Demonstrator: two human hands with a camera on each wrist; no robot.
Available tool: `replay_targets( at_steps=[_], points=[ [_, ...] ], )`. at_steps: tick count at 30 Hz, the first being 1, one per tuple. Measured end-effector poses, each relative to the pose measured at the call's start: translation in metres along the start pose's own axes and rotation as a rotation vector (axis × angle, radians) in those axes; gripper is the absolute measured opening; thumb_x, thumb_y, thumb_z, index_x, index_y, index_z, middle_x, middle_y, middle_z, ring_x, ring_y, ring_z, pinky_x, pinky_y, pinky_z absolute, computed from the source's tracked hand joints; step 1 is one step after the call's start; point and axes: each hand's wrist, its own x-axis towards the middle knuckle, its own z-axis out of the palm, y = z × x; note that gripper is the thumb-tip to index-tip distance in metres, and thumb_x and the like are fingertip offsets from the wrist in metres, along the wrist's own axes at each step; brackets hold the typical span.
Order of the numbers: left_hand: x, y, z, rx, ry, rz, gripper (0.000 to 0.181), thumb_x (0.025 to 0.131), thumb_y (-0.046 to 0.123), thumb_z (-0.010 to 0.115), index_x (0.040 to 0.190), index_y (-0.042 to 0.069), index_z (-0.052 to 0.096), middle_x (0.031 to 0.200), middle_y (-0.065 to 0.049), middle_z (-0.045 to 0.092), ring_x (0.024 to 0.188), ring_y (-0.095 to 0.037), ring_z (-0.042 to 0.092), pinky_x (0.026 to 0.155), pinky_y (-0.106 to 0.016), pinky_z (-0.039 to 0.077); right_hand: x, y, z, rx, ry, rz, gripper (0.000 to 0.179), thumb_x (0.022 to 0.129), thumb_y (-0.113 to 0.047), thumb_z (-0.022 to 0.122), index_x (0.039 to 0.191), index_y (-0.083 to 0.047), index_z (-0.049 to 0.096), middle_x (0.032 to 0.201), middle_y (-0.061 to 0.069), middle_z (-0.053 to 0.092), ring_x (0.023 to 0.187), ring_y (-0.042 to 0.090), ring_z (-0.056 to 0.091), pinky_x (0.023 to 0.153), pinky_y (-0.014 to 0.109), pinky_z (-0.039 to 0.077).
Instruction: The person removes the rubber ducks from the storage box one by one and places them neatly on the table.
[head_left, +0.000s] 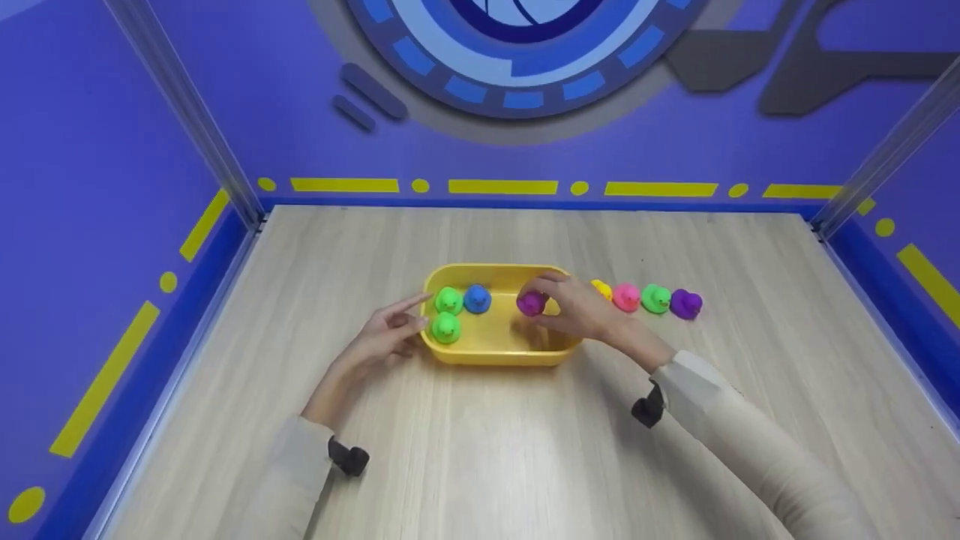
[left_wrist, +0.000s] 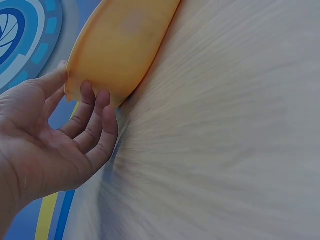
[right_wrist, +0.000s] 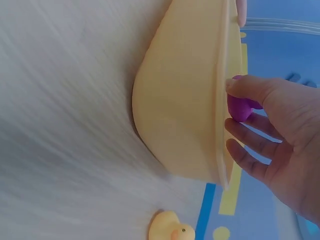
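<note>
Inside a yellow plastic tub (head_left: 499,358) on the table, two green toy ducks (head_left: 448,315) and a blue toy duck (head_left: 477,298) sit at the left end. My right hand (head_left: 574,306) reaches over the tub's right end and pinches a purple toy duck (head_left: 531,303) between thumb and fingers. The right wrist view has this duck (right_wrist: 240,102) at rim height. At the opposite end my left hand (head_left: 384,331) touches the tub with loosely bent fingers. In the left wrist view its fingertips (left_wrist: 87,89) lie against the outer wall of the tub (left_wrist: 117,50).
Right of the tub stands a row of toy ducks: yellow (head_left: 601,289), pink (head_left: 627,298), green (head_left: 656,298) and purple (head_left: 686,304). Blue panels (head_left: 495,157) wall the wooden table (head_left: 480,435) at the back and both sides.
</note>
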Motion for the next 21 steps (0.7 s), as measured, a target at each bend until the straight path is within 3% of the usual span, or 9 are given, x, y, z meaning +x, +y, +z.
replay_targets(
  at_steps=[8, 15, 21],
  points=[
    [-0.002, 0.001, -0.001, 0.026, -0.005, 0.02, 0.054, 0.101, 0.024, 0.067, 0.152, 0.023, 0.05, 0.101, -0.003, 0.065, 0.084, -0.019, 0.063, 0.068, -0.028, 0.056, -0.012, 0.013, -0.013, 0.065, 0.041, -0.029, 0.036, 0.091, -0.017, 0.078, 0.124, -0.01, 0.066, 0.118, 0.01, 0.067, 0.108, 0.025, 0.064, 0.094, 0.046, 0.06],
    [0.0, 0.002, -0.001, 0.038, -0.003, -0.002, 0.054, 0.101, 0.024, 0.067, 0.152, 0.024, 0.05, 0.103, -0.004, 0.064, 0.085, -0.02, 0.063, 0.069, -0.028, 0.056, -0.02, 0.027, -0.027, 0.135, 0.111, -0.054, 0.038, 0.088, -0.012, 0.081, 0.123, -0.008, 0.068, 0.115, 0.011, 0.069, 0.101, 0.025, 0.066, 0.082, 0.051, 0.06],
    [-0.002, 0.001, -0.002, 0.033, 0.001, 0.004, 0.053, 0.101, 0.023, 0.065, 0.152, 0.024, 0.05, 0.102, -0.004, 0.064, 0.084, -0.019, 0.064, 0.068, -0.027, 0.057, -0.026, 0.035, -0.034, 0.15, 0.127, -0.032, 0.039, 0.087, -0.009, 0.08, 0.124, -0.009, 0.067, 0.12, 0.01, 0.069, 0.105, 0.025, 0.066, 0.087, 0.048, 0.06]
  ],
)
